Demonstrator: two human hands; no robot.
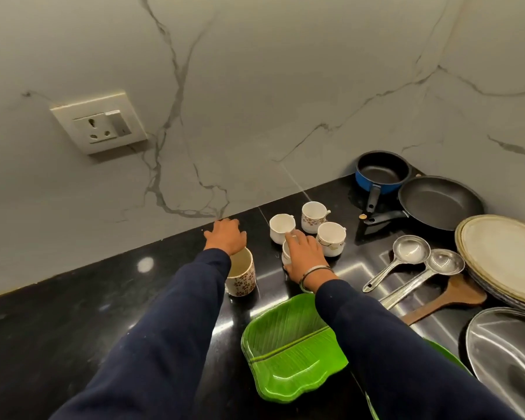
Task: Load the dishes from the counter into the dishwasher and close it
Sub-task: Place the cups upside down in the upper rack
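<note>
One cup (286,255) under right hand (305,256).

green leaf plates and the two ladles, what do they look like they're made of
The green leaf plates look like moulded plastic or melamine: uniform bright colour, glossy, with pressed leaf ribs. The two ladles look like polished stainless steel: silvery, with mirror-like reflections in the bowls and on the handles.
</note>
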